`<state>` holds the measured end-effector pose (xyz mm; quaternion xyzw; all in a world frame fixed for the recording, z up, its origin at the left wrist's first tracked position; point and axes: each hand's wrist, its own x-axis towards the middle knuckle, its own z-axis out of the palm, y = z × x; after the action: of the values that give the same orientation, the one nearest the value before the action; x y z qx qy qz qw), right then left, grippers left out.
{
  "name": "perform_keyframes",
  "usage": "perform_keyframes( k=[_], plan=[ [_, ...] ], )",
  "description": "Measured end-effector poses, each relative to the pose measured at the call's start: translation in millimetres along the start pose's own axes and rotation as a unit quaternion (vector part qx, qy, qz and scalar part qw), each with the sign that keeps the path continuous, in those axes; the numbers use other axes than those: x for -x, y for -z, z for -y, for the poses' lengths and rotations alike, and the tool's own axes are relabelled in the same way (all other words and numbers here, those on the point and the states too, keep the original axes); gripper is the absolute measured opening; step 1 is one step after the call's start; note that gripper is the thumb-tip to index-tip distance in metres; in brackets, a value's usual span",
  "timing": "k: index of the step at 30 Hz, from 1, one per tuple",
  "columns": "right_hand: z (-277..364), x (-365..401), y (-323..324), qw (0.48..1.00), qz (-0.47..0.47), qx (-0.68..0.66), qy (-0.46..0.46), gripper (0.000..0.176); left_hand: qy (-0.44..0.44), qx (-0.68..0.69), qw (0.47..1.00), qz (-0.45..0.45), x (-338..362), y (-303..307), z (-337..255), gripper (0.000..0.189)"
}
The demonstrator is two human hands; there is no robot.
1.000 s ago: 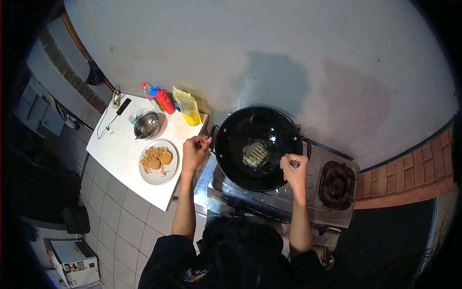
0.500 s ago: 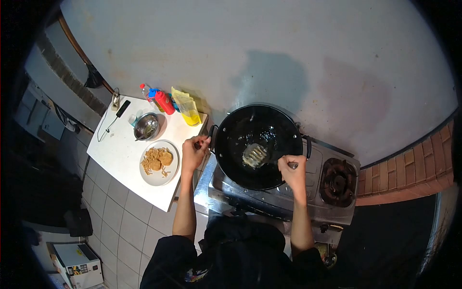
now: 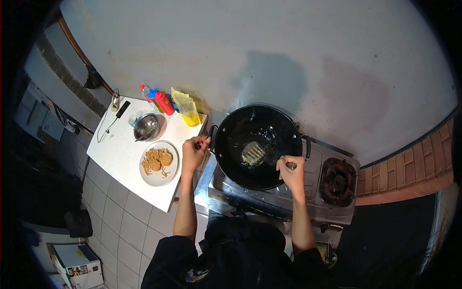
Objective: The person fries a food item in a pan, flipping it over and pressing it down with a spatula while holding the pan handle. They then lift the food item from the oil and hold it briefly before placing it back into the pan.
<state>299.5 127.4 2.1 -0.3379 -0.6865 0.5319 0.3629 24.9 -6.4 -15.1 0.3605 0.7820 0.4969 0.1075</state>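
A black wok with two loop handles sits on the left side of the gas stove. Inside it, a slotted spatula head lies low in the pan among bubbling oil. My right hand is closed around the spatula's handle over the wok's right edge. At the wok's left loop handle, my left hand has its fingers pinched together; what they hold, if anything, is too small to name. A white plate of fried food rests on the white table.
On the white table stand a metal bowl, a red bottle, a yellow pouch and a black-handled utensil. A second burner is right of the wok. A wall rises behind the stove.
My right hand has shifted very slightly left, and the spatula head has moved slightly within the wok. My left hand looks the same.
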Motion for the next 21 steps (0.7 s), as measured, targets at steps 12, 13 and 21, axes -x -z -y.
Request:
perform_keyframes(
  k=[12, 13, 21],
  plan=[
    [53, -14, 46, 0.979, 0.026, 0.171, 0.111, 0.009, -0.003, 0.012, 1.0, -0.008, -1, -1, -1, 0.023],
    [55, -16, 47, 0.98, 0.021, 0.162, 0.117, 0.008, -0.002, 0.016, 1.0, -0.002, -1, -1, 0, 0.023],
    [69, -24, 38, 0.976, 0.06, 0.19, 0.089, 0.006, -0.009, 0.004, 1.0, -0.008, 0, -1, -1, 0.022]
  ],
)
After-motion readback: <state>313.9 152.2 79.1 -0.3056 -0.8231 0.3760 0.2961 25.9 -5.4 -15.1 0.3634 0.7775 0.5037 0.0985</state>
